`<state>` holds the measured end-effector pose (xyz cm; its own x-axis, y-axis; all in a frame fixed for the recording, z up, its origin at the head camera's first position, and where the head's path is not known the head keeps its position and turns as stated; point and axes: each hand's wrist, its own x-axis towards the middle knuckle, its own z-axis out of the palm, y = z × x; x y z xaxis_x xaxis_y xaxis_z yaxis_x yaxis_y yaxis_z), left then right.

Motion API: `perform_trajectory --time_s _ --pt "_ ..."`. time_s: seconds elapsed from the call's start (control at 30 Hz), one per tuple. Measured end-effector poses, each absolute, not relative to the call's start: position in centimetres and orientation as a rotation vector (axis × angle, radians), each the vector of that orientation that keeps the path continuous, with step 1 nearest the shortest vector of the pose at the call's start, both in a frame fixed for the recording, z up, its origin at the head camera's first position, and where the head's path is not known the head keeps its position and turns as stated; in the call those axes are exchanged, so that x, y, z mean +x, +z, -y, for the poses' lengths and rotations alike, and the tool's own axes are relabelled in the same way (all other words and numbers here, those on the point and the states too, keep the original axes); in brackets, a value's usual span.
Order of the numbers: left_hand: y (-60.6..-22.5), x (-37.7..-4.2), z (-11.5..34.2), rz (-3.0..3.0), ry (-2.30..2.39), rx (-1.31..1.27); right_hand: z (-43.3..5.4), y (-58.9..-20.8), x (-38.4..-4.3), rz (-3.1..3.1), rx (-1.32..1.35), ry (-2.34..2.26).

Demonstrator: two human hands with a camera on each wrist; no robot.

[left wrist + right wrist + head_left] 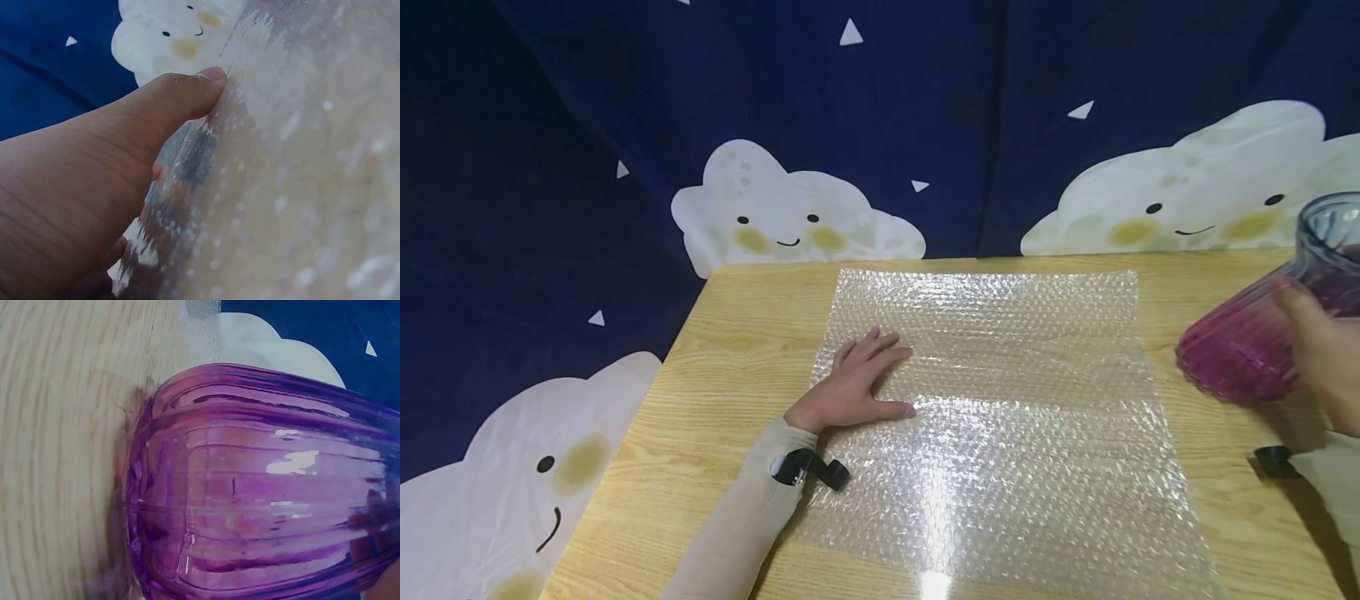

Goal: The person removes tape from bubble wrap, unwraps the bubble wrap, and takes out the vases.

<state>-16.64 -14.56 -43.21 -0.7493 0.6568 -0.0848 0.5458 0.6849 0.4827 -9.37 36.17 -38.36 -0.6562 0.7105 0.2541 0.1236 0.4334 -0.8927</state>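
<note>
A wide sheet of clear bubble wrap (1022, 475) lies spread on the wooden table. My left hand (857, 387) rests on its left part, fingers straight and spread apart. In the left wrist view the thumb (175, 100) reaches over the wrap. At the right edge of the head view my right hand (1326, 358) grips a ribbed glass vase (1243, 346) around its upper body. The vase is pink-purple at the base and clear-bluish at the flared mouth, and it tilts with its mouth up to the right. Its purple body fills much of the right wrist view, the base close to the wood.
The pale wooden table (730, 333) reaches back to a dark blue curtain (977, 100) printed with smiling clouds and white triangles. Each sleeve carries a small black wrist device, such as the one on the left sleeve (808, 468).
</note>
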Motion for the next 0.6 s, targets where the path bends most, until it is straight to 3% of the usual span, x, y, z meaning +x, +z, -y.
perform_trajectory --time_s 0.33,0.6 --pt "-42.96 -16.15 14.73 -2.641 0.641 0.955 -35.8 -37.69 -9.21 2.131 -0.825 1.192" --pt "-42.53 -16.27 14.49 -2.642 0.599 0.954 -36.39 -38.01 -9.19 2.061 -0.74 1.315"
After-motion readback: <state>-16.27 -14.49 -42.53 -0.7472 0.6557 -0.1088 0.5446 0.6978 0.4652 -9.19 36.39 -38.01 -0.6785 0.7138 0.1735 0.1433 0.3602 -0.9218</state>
